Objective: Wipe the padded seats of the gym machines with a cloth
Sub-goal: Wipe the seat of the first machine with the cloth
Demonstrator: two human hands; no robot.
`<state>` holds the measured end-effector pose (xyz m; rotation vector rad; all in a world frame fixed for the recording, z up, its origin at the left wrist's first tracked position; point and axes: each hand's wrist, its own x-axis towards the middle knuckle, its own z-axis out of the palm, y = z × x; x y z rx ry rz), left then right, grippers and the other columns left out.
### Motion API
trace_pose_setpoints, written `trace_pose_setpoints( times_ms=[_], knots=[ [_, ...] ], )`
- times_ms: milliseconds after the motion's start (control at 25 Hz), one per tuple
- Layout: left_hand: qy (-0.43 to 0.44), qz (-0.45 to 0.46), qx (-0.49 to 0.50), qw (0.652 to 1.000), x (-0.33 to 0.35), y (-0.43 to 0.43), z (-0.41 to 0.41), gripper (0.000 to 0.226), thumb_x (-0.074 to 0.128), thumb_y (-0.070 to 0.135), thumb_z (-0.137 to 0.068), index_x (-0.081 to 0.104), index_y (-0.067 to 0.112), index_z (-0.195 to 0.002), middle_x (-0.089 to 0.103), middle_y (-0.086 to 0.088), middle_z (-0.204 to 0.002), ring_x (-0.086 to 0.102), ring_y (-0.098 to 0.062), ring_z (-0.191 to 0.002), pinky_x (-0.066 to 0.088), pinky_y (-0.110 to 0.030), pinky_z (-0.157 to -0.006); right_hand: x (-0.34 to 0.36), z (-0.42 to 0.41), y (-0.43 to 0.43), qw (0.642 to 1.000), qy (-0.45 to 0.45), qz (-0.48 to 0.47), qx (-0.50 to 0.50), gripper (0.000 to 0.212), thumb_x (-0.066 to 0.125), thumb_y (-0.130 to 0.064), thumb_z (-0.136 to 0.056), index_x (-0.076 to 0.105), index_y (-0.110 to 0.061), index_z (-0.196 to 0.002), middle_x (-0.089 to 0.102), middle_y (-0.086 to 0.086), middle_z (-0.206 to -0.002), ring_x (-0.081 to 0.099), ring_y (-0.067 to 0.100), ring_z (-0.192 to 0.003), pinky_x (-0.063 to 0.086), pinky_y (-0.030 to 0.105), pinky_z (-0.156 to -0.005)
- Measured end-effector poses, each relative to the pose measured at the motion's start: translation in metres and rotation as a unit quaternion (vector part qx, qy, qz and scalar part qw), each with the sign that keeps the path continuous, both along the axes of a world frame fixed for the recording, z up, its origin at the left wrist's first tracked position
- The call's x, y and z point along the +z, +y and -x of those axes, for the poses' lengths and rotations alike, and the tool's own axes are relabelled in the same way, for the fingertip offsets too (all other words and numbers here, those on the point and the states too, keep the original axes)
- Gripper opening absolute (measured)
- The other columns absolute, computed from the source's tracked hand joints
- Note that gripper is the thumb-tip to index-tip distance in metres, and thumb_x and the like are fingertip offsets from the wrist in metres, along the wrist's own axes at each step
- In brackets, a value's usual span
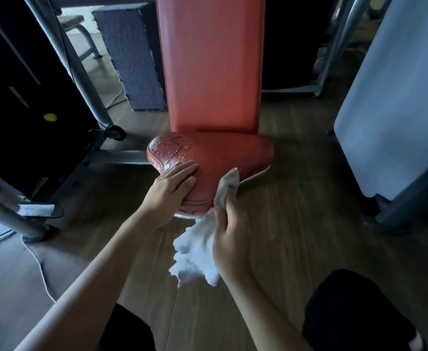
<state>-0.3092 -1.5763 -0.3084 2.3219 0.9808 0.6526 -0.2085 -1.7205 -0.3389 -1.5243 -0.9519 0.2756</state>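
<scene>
The wiping step seems to be under way on the one red padded vinyl seat [223, 153]: the left hand [172, 188] is resting flat on its front left edge, fingers straight and holding nothing, while the right hand [230, 231] is keeping its grip curled round the one crumpled white cloth [195, 249] at the seat's front right edge. Water drops [167, 148] are lying on the rear left corner, so the next move is probably calling for carrying the cloth across to them. One upright red backrest [210, 64] is standing behind.

Dim, soft-focus wide-angle view, dark bowed edges
</scene>
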Motion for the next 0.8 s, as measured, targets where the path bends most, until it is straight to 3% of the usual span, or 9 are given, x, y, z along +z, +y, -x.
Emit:
trace_pose_setpoints(
  times_ms=[80, 160, 240, 320, 400, 480, 560, 680, 800],
  knots=[
    [0.0, 0.005, -0.015, 1.0, -0.001, 0.003, 0.003, 0.039, 0.051, 0.023, -0.104, 0.056, 0.018, -0.142, 0.046, 0.012, -0.147, 0.034, 0.002, -0.14, 0.016, -0.008, -0.116, 0.001, -0.023, 0.019, 1.0, 0.016, 0.013, -0.004, 0.038, 0.049, -0.016, -0.103, 0.056, -0.005, -0.138, 0.063, -0.003, -0.125, 0.062, 0.016, -0.116, 0.04, 0.012, -0.097],
    [-0.008, 0.017, -0.022, 1.0, -0.003, 0.005, 0.004, 0.038, 0.05, 0.023, -0.105, 0.056, 0.018, -0.142, 0.045, 0.013, -0.147, 0.033, 0.007, -0.137, 0.015, -0.003, -0.112, 0.0, -0.036, 0.031, 0.998, 0.016, 0.048, -0.021, 0.04, 0.049, -0.014, -0.104, 0.052, -0.006, -0.143, 0.063, 0.007, -0.134, 0.061, 0.022, -0.12, 0.044, 0.019, -0.097],
    [-0.019, 0.036, -0.022, 0.999, -0.004, 0.008, 0.004, 0.039, 0.049, 0.024, -0.105, 0.056, 0.018, -0.143, 0.046, 0.012, -0.149, 0.035, 0.006, -0.139, 0.017, -0.005, -0.113, -0.004, -0.025, 0.028, 0.998, 0.036, 0.041, -0.044, 0.039, 0.048, -0.02, -0.104, 0.057, -0.007, -0.139, 0.066, 0.01, -0.13, 0.063, 0.022, -0.118, 0.047, 0.026, -0.097],
    [-0.025, 0.05, -0.024, 0.998, -0.004, 0.01, 0.004, 0.039, 0.048, 0.021, -0.105, 0.056, 0.016, -0.143, 0.046, 0.01, -0.15, 0.036, 0.004, -0.14, 0.018, -0.006, -0.114, -0.002, -0.002, 0.012, 0.995, 0.095, 0.011, -0.033, 0.034, 0.047, -0.022, -0.104, 0.06, -0.014, -0.134, 0.071, 0.006, -0.119, 0.065, 0.015, -0.114, 0.046, 0.022, -0.098],
    [-0.016, 0.045, -0.026, 0.998, -0.003, 0.009, 0.003, 0.039, 0.047, 0.019, -0.106, 0.055, 0.013, -0.144, 0.046, 0.007, -0.151, 0.035, 0.005, -0.139, 0.017, -0.005, -0.114, 0.001, 0.009, 0.003, 0.995, 0.094, 0.009, -0.016, 0.037, 0.044, -0.024, -0.105, 0.058, -0.011, -0.137, 0.072, 0.005, -0.112, 0.066, 0.011, -0.106, 0.048, 0.025, -0.095],
    [-0.007, 0.044, -0.027, 0.999, -0.001, 0.009, 0.003, 0.039, 0.047, 0.019, -0.106, 0.054, 0.013, -0.144, 0.045, 0.006, -0.152, 0.034, 0.004, -0.14, 0.015, -0.003, -0.113, -0.001, -0.005, 0.014, 0.997, 0.069, 0.027, -0.034, 0.046, 0.04, -0.029, -0.102, 0.056, -0.005, -0.137, 0.072, 0.011, -0.101, 0.068, 0.018, -0.093, 0.052, 0.037, -0.084],
    [0.0, 0.052, -0.025, 0.998, 0.001, 0.008, 0.003, 0.04, 0.047, 0.02, -0.106, 0.053, 0.015, -0.145, 0.044, 0.008, -0.153, 0.033, 0.002, -0.142, 0.015, -0.004, -0.114, 0.001, -0.026, 0.031, 0.996, 0.064, 0.053, -0.044, 0.054, 0.037, -0.034, -0.099, 0.054, -0.004, -0.141, 0.071, 0.017, -0.11, 0.068, 0.027, -0.1, 0.052, 0.042, -0.086],
    [0.0, 0.06, -0.028, 0.998, 0.001, 0.009, 0.006, 0.041, 0.046, 0.024, -0.106, 0.052, 0.018, -0.146, 0.044, 0.008, -0.154, 0.033, 0.0, -0.144, 0.016, -0.014, -0.12, 0.004, -0.019, 0.025, 0.992, 0.102, 0.053, -0.051, 0.053, 0.039, -0.036, -0.099, 0.056, -0.007, -0.14, 0.071, 0.014, -0.117, 0.066, 0.021, -0.108, 0.05, 0.032, -0.091],
    [-0.003, 0.064, -0.031, 0.997, 0.0, 0.009, 0.007, 0.045, 0.045, 0.03, -0.103, 0.053, 0.018, -0.145, 0.044, 0.008, -0.154, 0.033, 0.0, -0.144, 0.017, -0.016, -0.12, 0.008, 0.007, -0.001, 0.992, 0.113, 0.052, -0.001, 0.042, 0.045, -0.023, -0.105, 0.051, -0.009, -0.145, 0.066, 0.006, -0.129, 0.059, 0.008, -0.12, 0.041, 0.012, -0.098]
  ],
)
